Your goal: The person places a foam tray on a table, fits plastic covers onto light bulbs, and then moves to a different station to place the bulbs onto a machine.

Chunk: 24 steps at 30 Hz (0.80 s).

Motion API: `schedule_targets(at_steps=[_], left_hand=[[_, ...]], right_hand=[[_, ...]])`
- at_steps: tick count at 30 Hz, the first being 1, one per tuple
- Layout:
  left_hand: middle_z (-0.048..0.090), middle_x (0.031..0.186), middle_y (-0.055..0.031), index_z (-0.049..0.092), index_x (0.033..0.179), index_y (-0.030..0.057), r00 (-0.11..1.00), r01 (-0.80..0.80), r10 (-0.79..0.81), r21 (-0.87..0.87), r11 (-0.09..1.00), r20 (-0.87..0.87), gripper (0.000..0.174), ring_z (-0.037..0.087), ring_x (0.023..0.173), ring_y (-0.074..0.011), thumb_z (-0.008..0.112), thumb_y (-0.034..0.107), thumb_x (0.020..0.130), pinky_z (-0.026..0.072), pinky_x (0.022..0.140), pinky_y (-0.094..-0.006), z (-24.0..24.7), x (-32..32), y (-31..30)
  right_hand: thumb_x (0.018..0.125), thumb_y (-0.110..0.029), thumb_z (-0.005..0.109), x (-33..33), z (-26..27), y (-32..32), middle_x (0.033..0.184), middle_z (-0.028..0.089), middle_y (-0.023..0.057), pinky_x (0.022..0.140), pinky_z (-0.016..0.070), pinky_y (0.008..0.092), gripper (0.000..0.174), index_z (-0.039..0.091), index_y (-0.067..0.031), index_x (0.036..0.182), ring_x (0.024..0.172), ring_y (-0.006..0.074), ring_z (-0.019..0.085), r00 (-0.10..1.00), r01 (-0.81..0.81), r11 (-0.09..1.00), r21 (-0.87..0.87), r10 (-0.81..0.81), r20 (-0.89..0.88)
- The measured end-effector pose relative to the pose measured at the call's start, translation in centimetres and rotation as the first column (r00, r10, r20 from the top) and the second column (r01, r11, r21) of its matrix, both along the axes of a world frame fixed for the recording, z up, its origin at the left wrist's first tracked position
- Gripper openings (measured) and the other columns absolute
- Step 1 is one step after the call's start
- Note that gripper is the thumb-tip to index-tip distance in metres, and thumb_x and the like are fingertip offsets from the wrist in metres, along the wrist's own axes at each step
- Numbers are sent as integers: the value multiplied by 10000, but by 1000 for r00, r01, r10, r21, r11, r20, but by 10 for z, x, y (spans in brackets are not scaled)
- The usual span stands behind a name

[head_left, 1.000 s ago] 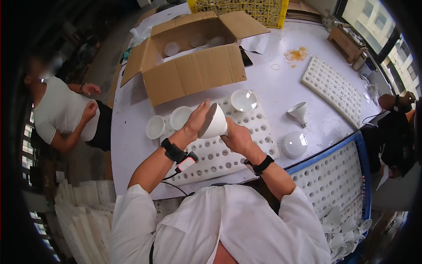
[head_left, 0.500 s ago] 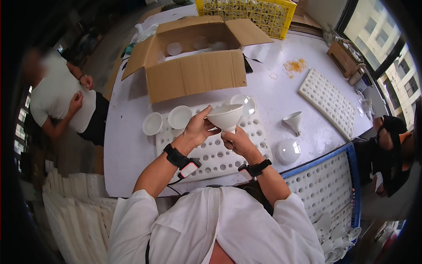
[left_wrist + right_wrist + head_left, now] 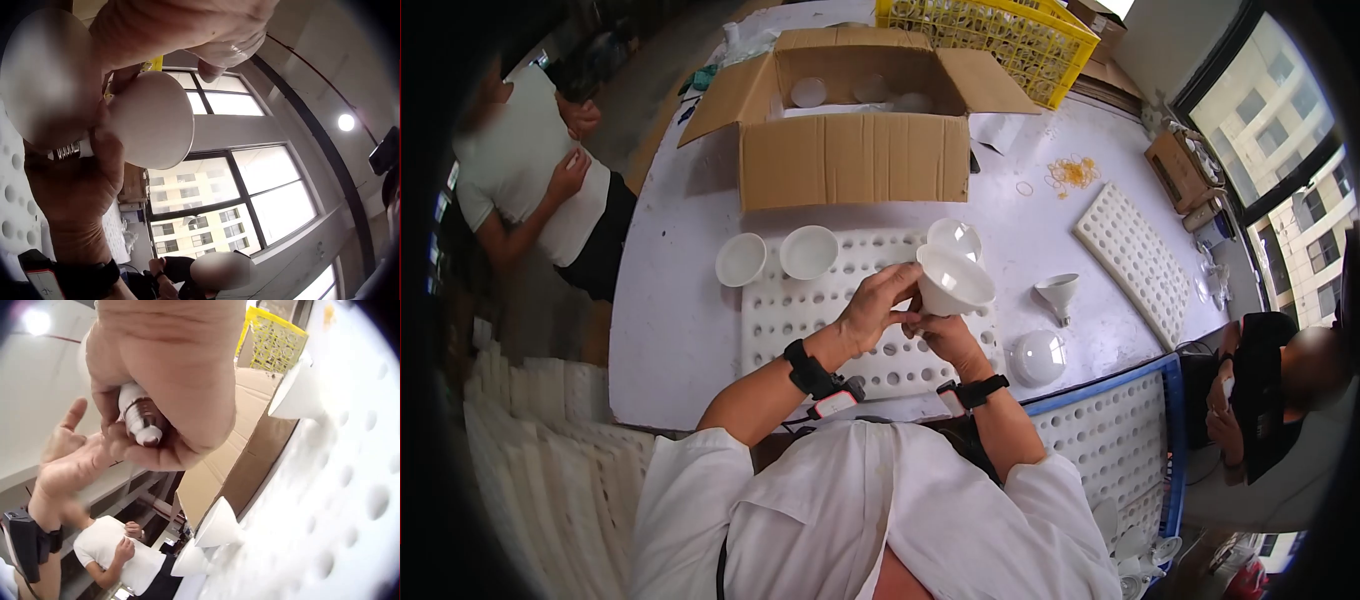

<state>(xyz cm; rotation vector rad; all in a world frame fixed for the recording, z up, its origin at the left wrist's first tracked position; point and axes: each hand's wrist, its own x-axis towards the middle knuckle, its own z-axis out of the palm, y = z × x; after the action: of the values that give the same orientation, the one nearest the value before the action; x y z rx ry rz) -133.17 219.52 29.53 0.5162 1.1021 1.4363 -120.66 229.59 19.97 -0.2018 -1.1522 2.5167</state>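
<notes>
My right hand (image 3: pixel 948 338) grips a white cone-shaped reflector bulb (image 3: pixel 960 285) by its neck. In the right wrist view the metal screw base (image 3: pixel 145 419) pokes out of its curled fingers. The bulb is tilted, wide face up. My left hand (image 3: pixel 868 312) is on its left side, fingers touching near the rim; its thumb (image 3: pixel 76 414) stands apart in the right wrist view. Below lies a white foam board (image 3: pixel 840 345) with rows of holes. Toward its far edge are two white open shells (image 3: pixel 741 260) and a glossy bulb (image 3: pixel 956 236).
An open cardboard box (image 3: pixel 855 165) stands behind the board. To the right lie a cone bulb (image 3: pixel 1057 290), a domed bulb (image 3: pixel 1038 358), another foam board (image 3: pixel 1135 265) and a blue-edged tray (image 3: pixel 1100 430). Other people are at left (image 3: pixel 535 160) and right (image 3: pixel 1250 400).
The bulb has turned from facing sideways against the left palm to facing up, then tilted slightly right. My left palm has come off its face to its side.
</notes>
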Motion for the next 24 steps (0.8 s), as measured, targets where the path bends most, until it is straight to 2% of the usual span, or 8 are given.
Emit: schedule_targets(at_steps=[1,3,5,10,12,15,19,24], left_hand=[[543,1134,-101,451,1212,-2,998,66,-66,10,998,-22,534,516,1052,-170,587,362,846,455,852,-342,-1,-1,-3],[545,1139,-104,449,1223,0,985,55,-38,97,994,-169,536,516,1058,-171,624,310,822,446,873,-331,-2,11,-10],[552,1148,-108,418,1264,0,889,71,3,146,987,-457,633,522,1065,-181,712,200,742,424,911,-303,-8,15,-13],[553,1154,-122,385,1287,2,792,48,40,128,991,-610,688,526,1074,-189,711,189,710,421,921,-316,-16,22,-27],[549,1162,-118,385,1286,11,736,63,144,278,959,-662,666,526,1076,-196,696,147,713,418,927,-323,-19,24,-33],[545,1164,-121,389,1278,8,743,-48,273,357,933,-611,645,526,1075,-198,685,116,715,416,928,-327,-53,24,-39],[552,1135,-133,391,1258,-24,806,-193,305,262,945,-507,623,531,1056,-189,677,96,718,422,917,-313,-81,0,-54],[595,1028,-125,463,1152,-62,800,-487,498,123,865,-334,569,574,939,-187,713,118,674,464,834,-299,-130,-35,2]], right_hand=[[718,-62,644,3,-3,-1,841,566,58,609,475,288,398,522,-48,1096,723,175,550,982,96,927,363,-148,117],[724,-65,698,10,-2,-1,1095,574,65,855,470,339,509,504,-76,1195,1007,197,549,928,133,464,876,-368,54],[733,-70,692,9,-3,-1,1109,564,69,864,462,338,512,495,-75,1206,1021,201,540,936,130,492,861,-348,58],[775,-92,662,4,-10,2,1184,514,87,914,424,329,529,449,-72,1259,1092,224,494,964,166,612,773,-266,3],[792,-101,649,2,-13,4,1213,494,94,934,409,326,536,431,-70,1281,1120,233,476,972,178,656,733,-233,-27],[824,-83,605,5,-15,6,1188,511,118,893,438,319,532,395,-58,1311,1098,233,497,933,184,478,859,-360,1],[852,-10,510,56,-23,13,1101,569,115,743,490,254,488,388,-52,1322,937,169,583,752,257,683,684,-586,302],[862,-45,531,109,-20,8,1057,576,93,696,488,242,454,408,-31,1299,878,151,591,645,358,639,681,-696,314]])
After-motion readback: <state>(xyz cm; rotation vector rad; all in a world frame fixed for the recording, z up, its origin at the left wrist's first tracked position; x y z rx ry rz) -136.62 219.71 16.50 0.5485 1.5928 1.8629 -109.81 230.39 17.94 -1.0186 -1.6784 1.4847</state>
